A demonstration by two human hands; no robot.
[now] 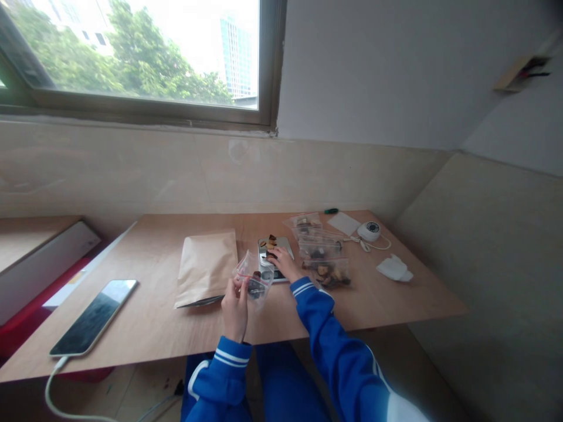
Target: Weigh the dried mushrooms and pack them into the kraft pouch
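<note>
Smooth, pale tiles line the lower wall (352, 173) beneath a metal-framed window (145, 53), and against them stands a table (153, 252) with a flat wood-grain top. We find the left hand (236, 305) over its near edge, around the middle, thumb and fingers pinched together on a clear zip bag (259, 287); the film is thin and wrinkled, carries a red strip, and has dark pieces inside. We observe the right hand (285, 262) further in, reaching over a flat rectangular scale (282, 241), its fingertips at irregular brown pieces (270, 241) lying there; we cannot tell whether those fingers are closed on any. Both forearms wear blue knit sleeves (314, 308) with white cuff stripes.

Left of the scale we record a matte kraft pouch (208, 264), flat and rectangular. On the other side, transparent bags (332, 273) of lumpy brown and dark contents overlap in a column running toward the far edge. We list a glossy phone (94, 319) by the near left corner, with a white cable (49, 390) attached. Toward the far right corner we note a white domed device (368, 231) and a flat white sheet (343, 224); crumpled tissue (394, 268) lies near the right edge.
</note>
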